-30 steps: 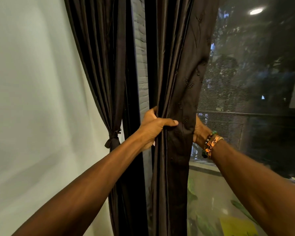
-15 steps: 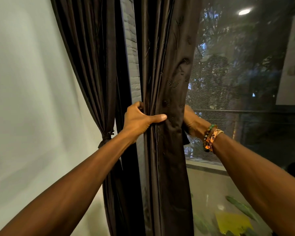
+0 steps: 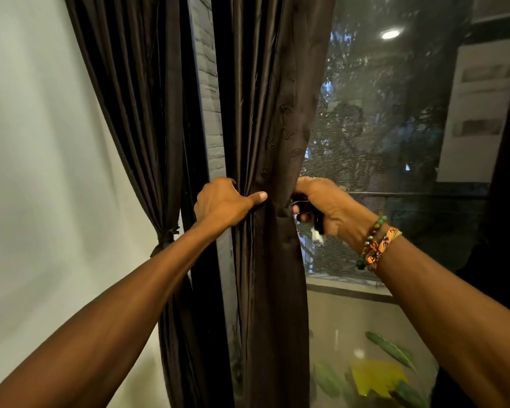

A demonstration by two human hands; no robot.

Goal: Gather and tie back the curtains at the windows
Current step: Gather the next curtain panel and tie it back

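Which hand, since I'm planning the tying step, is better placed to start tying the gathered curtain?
Probably the right hand: it pinches a dark strip, likely the tie, beside the curtain. The left hand grips the gathered folds.

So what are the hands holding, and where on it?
The dark curtain, bunched between both hands: the left hand grips its left edge, the right hand its right edge. It also holds a small dark thing.

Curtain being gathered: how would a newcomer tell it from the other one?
Start at the meshed window on the right. Along its left edge, right of the grey brick strip, hangs the dark brown curtain. Unlike the tied curtain farther left, it is untied, held by the left hand and right hand.
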